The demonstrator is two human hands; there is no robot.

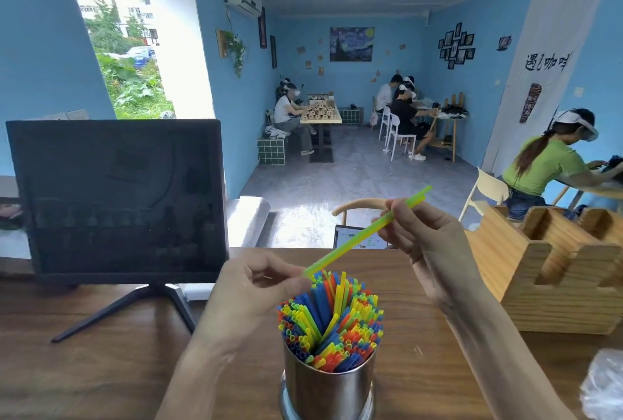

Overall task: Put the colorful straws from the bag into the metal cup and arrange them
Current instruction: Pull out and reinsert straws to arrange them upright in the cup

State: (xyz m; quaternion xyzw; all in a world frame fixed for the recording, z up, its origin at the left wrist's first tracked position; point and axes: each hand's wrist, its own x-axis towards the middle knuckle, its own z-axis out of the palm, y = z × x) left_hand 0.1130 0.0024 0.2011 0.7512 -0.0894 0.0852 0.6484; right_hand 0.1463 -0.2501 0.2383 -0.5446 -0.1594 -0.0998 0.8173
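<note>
Nearest, a metal cup (pixel 328 386) stands on the wooden table (pixel 101 352), packed with upright colorful straws (pixel 332 322). Above it, both hands hold one green straw (pixel 364 234) tilted over the cup: the left hand (pixel 249 291) pinches its lower end, the right hand (pixel 428 237) pinches it higher up. A clear plastic bag (pixel 603 382) lies at the right edge. Farther back stand a dark monitor (pixel 118 200) and a wooden holder (pixel 556 271).

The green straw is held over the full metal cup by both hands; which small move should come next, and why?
Probably lower the green straw into the dip among the straws in the metal cup. The right hand pinches its upper part, the left hand its lower end, just above the bundle.
</note>
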